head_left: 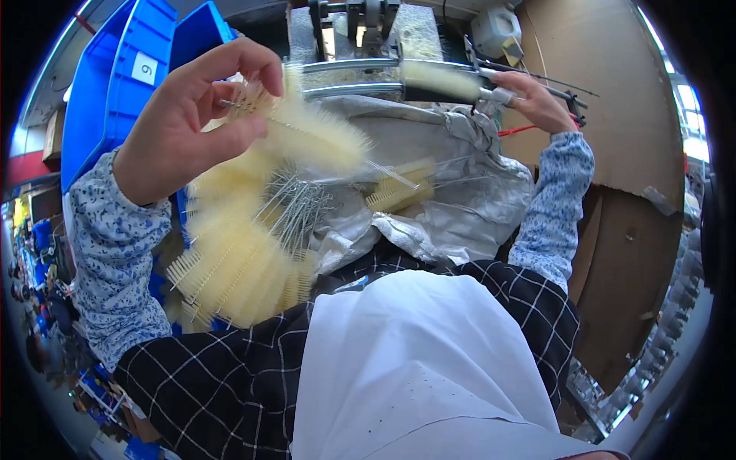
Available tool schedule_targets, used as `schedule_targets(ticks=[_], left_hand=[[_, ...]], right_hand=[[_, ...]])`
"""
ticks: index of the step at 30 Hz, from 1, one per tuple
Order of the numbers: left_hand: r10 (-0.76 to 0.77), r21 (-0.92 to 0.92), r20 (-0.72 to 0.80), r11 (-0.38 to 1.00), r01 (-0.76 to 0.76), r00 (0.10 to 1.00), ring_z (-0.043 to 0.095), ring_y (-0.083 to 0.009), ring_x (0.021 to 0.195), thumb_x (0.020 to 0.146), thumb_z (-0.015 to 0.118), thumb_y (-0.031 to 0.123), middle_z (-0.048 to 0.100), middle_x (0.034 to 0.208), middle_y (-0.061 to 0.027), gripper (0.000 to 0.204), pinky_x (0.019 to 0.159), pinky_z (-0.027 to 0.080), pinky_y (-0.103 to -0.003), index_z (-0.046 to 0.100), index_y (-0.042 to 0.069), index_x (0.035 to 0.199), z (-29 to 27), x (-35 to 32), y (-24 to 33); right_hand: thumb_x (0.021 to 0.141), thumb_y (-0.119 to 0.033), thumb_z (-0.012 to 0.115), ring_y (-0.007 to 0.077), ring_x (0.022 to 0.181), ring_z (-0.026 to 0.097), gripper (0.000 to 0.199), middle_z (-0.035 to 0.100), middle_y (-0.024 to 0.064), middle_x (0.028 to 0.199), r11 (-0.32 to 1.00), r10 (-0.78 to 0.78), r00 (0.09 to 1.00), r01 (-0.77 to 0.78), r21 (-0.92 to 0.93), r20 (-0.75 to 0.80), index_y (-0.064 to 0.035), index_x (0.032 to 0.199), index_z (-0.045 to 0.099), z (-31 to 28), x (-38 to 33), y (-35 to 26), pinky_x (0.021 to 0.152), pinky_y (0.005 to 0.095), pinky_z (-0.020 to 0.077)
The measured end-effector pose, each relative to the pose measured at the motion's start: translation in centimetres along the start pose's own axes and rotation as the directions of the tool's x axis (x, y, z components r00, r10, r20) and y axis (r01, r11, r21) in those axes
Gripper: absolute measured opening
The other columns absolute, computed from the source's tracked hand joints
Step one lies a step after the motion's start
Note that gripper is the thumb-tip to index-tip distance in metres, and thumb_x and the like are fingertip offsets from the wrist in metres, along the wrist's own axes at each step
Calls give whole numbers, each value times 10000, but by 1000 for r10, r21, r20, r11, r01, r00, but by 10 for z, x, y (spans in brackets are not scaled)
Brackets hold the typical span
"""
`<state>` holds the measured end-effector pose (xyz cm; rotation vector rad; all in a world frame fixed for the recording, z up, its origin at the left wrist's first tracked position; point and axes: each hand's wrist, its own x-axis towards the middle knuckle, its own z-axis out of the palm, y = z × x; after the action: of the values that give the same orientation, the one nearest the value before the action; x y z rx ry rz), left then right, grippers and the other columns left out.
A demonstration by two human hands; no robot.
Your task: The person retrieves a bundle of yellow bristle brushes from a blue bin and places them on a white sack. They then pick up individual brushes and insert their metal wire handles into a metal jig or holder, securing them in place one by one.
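My left hand [203,115] is raised at the left, its thumb and fingers pinched on the tip of a bottle brush [330,146] with cream bristles and a twisted wire core. The brush slants down to the right, and its bare wire end points toward my lap. Out to the right, my right hand [537,100] has its fingers closed on a silver metal fitting [498,96] at the end of the machine's rails [349,90]. A second cream-bristled brush [441,80] lies along those rails, just left of the fitting.
Many similar brushes [238,261] are piled at the left, their wire handles [295,207] bunched toward the middle. A crumpled white sheet [483,207] covers the area before me. Blue bins [103,100] stand at the left, cardboard [613,107] at the right, a white jug [494,32] behind.
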<state>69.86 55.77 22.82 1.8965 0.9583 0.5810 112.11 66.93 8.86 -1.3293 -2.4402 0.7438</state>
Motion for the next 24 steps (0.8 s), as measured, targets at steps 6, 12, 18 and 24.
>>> schedule_targets(ticks=[6, 12, 18, 24], left_hand=[[63, 0, -17, 998, -63, 998, 447, -62, 772, 732, 554, -14, 413, 830, 12, 210, 728, 402, -213, 442, 57, 895, 44, 26, -20], [-30, 538, 73, 843, -14, 997, 540, -255, 891, 727, 587, 82, 500, 1002, -124, 385, 772, 438, -340, 443, 45, 1082, 12, -19, 2], [-585, 606, 217, 708, 363, 781, 526, -346, 924, 733, 585, 168, 487, 1041, -159, 417, 792, 434, -372, 423, 73, 1105, 5, -66, -20], [-510, 545, 196, 767, 339, 838, 516, -331, 886, 655, 542, 50, 497, 964, -142, 358, 788, 417, -335, 468, 42, 1005, 10, -73, -24]], right_hand=[[828, -117, 541, 166, 1074, 448, 328, 503, 77, 1125, 636, -159, 963, -70, 769, 219, -52, 1145, 488, 70, 0, -167, 929, 316, 373], [762, 17, 546, 160, 949, 527, 353, 566, 57, 1001, 869, -101, 968, 198, 453, -229, -40, 1110, 521, 118, 29, -139, 816, 285, 445], [816, -196, 464, 204, 889, 496, 257, 571, 15, 893, 802, 134, 867, -379, -461, -480, -274, 1034, 576, 86, 79, -36, 772, 375, 368], [827, -224, 468, 202, 880, 498, 274, 562, 1, 895, 770, 156, 870, -404, -494, -468, -261, 1081, 564, 89, 94, -29, 763, 372, 386]])
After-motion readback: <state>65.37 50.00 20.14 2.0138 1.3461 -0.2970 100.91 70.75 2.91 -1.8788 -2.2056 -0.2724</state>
